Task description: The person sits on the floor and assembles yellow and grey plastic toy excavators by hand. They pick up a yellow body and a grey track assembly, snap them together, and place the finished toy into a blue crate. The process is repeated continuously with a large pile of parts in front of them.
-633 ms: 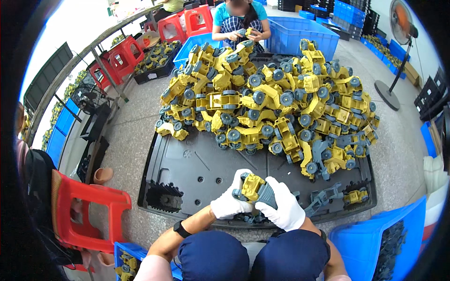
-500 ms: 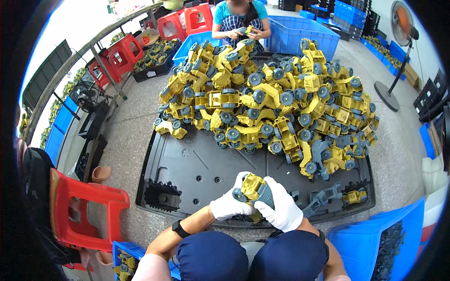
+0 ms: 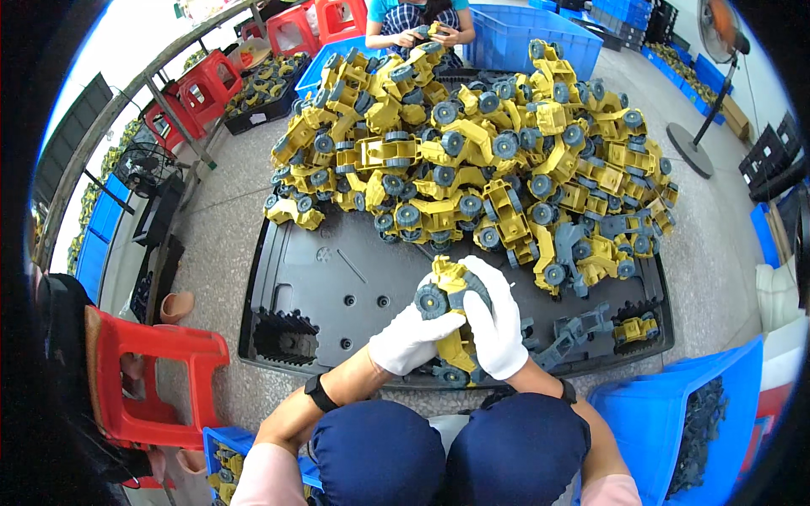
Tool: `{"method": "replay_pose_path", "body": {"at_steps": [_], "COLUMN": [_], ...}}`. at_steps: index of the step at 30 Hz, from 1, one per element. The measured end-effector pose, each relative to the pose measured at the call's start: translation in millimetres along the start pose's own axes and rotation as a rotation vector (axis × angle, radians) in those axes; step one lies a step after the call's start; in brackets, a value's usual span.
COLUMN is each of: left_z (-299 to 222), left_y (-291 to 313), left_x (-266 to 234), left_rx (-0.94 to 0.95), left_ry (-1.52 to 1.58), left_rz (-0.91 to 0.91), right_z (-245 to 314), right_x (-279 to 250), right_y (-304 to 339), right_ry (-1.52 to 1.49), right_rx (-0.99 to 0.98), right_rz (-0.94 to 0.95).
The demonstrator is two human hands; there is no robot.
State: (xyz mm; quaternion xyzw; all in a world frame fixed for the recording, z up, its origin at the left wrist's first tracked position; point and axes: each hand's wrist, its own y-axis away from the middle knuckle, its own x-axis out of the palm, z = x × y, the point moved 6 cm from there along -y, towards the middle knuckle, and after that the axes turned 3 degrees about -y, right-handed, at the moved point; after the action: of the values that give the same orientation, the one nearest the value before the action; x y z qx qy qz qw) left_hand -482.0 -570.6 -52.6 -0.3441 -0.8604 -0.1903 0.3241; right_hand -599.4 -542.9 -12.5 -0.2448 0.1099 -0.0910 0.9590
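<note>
Between my two white-gloved hands is a yellow toy truck [image 3: 456, 347] with dark grey wheels, raised over the near edge of the black plastic pallet [image 3: 329, 278]. My left hand [image 3: 410, 339] grips it from the left, just beneath a large wheel. Around its right side, my right hand [image 3: 498, 325] has its fingers wrapped near another wheel. The gloves cover part of the truck. Beyond them rises a big heap of similar yellow toy trucks [image 3: 506, 152]. Grey plastic truck parts [image 3: 574, 337] and a small yellow truck body [image 3: 635, 329] lie right of my hands.
A red stool [image 3: 160, 371] stands at the left. Blue bins hold yellow toys [image 3: 226, 468] at lower left and dark grey parts [image 3: 700, 434] at lower right. Across the heap sits a person [image 3: 422, 25] handling a toy. A standing fan [image 3: 717, 84] is at far right.
The truck has turned in my hands, so a large wheel and the yellow body's lower part now show. Both hands have risen slightly. The whole view has shifted a little.
</note>
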Motion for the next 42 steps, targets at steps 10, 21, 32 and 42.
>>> {"method": "replay_pose_path", "body": {"at_steps": [10, 21, 32, 42], "left_z": [-36, -138, -25, -29], "left_y": [20, 423, 592, 522], "left_x": [-9, -100, -98, -101], "left_rx": [-0.020, 0.403, -0.516, -0.794], "left_ry": [0.036, -0.503, -1.218, -1.633], "left_rz": [-0.009, -1.431, -2.398, -1.615], "right_z": [-53, -42, -53, -32], "right_x": [18, 29, 17, 10], "right_y": [13, 53, 59, 51], "right_ry": [-0.502, -0.153, -0.101, 0.081], "right_rx": [0.255, 0.566, 0.569, 0.363], "right_rz": [-0.144, 0.308, 0.372, 0.487]}}
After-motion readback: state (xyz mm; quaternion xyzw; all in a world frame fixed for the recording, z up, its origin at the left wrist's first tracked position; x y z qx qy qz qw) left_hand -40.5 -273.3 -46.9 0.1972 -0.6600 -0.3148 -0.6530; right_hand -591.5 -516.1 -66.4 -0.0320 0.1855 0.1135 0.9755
